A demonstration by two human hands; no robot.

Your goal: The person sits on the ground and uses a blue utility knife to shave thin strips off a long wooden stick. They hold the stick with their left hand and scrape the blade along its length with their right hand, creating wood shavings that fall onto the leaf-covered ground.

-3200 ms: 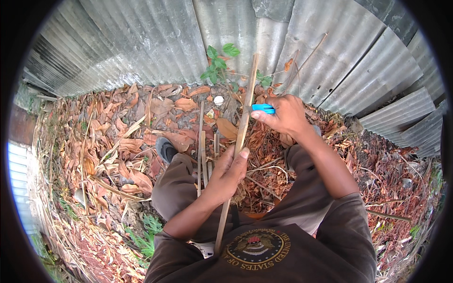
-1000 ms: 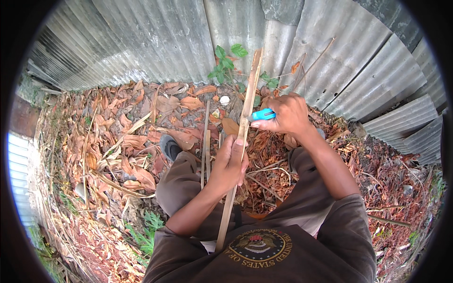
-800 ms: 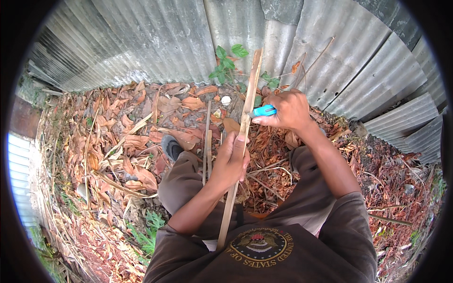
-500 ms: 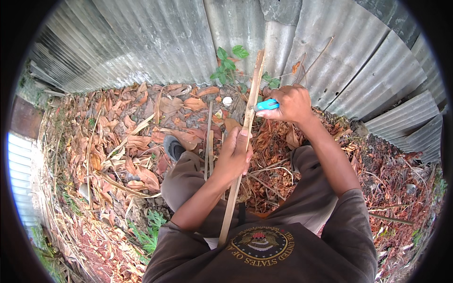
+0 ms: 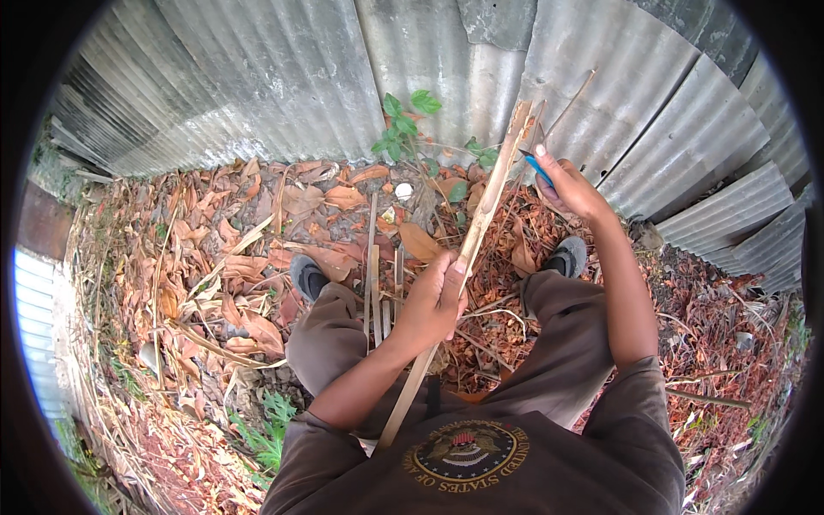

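My left hand (image 5: 433,305) is wrapped round the middle of a long, pale wooden strip (image 5: 489,206), perhaps split bamboo. The strip slants from near my shirt up to the right, its far end rough and brownish. Closed in my right hand (image 5: 568,190) is a blue utility knife (image 5: 538,167), its dark tip pointing up and left. The tip is close to the right side of the strip's far part; I cannot tell whether they touch. My right fingers hide most of the knife's handle.
Several narrow wooden strips (image 5: 375,292) lie on the ground by my left leg. Dry brown leaves (image 5: 257,257) cover the ground. A corrugated metal fence (image 5: 446,69) stands ahead, with a small green plant (image 5: 399,129) at its foot. A thin stick (image 5: 571,103) leans there.
The far end of the strip has swung right. My right hand has moved up and right with the knife, whose tip has turned upward and away from the strip's middle.
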